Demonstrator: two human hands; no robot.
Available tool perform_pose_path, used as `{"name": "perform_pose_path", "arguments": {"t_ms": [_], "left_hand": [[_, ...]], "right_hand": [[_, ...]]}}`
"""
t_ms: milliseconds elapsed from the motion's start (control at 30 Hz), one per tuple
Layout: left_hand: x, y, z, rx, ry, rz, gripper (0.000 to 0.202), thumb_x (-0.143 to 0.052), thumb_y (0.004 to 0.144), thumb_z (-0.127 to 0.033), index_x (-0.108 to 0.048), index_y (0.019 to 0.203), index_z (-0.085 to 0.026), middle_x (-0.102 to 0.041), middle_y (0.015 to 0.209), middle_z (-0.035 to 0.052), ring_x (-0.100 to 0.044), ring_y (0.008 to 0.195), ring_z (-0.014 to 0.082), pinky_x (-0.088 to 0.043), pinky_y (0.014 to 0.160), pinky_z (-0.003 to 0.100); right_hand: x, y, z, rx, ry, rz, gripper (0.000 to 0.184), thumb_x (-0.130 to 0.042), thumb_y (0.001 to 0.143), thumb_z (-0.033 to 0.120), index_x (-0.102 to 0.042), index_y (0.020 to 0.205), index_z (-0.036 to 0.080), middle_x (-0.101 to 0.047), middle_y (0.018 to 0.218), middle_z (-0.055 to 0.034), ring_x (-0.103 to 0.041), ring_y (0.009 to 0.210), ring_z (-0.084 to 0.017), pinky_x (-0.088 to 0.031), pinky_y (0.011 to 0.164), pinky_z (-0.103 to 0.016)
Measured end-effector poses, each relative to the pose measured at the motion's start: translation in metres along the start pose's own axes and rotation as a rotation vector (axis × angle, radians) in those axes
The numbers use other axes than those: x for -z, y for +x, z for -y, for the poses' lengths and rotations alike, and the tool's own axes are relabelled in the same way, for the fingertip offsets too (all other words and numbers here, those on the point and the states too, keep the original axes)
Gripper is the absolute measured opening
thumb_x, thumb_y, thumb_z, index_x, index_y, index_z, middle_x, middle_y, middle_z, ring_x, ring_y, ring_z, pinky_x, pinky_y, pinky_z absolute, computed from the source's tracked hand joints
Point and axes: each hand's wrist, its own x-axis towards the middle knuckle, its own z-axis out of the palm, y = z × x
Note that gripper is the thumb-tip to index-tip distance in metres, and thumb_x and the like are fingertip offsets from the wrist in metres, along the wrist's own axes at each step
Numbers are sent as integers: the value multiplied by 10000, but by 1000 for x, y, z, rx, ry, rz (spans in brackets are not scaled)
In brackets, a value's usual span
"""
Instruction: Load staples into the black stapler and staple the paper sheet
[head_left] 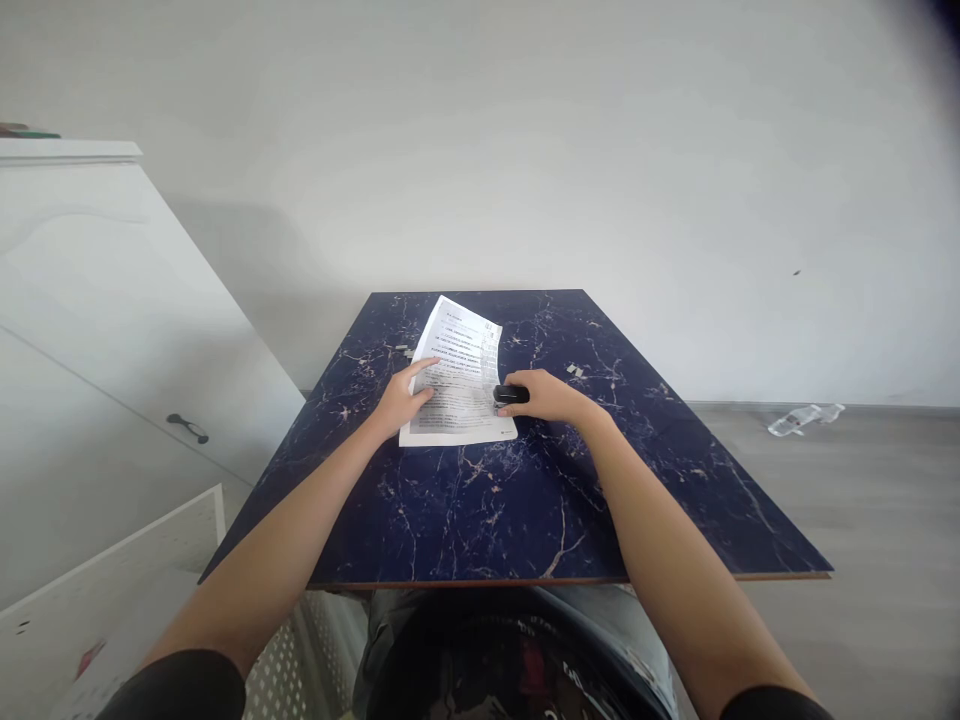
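Observation:
A small stack of printed paper sheets [461, 400] lies slightly tilted on the dark blue marbled table, its upper part curving a little. My left hand [405, 400] holds the stack at its left edge, thumb and forefinger lying over the print and the other fingers hidden. In my right hand [544, 395] is a black stapler [511, 395], gripped from the right. The stapler's front end meets the right edge of the sheets; whether the paper sits between its jaws I cannot tell.
Small pale pieces [575, 370] lie right of the paper, and similar pieces [403, 350] are at its left edge. A white cabinet [135, 330] stands at the left. Clear plastic packaging [804, 419] lies on the floor at the right, by the wall.

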Motion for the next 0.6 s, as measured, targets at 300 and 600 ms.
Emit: {"name": "perform_pose_path", "arguments": {"t_ms": [300,600], "left_hand": [[24,-2,-1,44,172,138,557,-649,810,-249,-605,1365,-256,-601,1418,65,-542,1331,300,-380,1165,473],[40,-9,-2,94,283,341,535,-712,787,-332,-636,1316,-324,-616,1398,69,-564,1303,349,-418,1101,537]], "right_hand": [[5,-4,-4,5,-26,39,297,-652,827,494,-573,809,208,-660,813,-22,-557,691,-169,-330,624,-278],[11,-7,-5,-8,-71,44,243,-662,836,439,-588,809,209,-671,812,-20,-577,694,-170,-361,626,-287]]}}
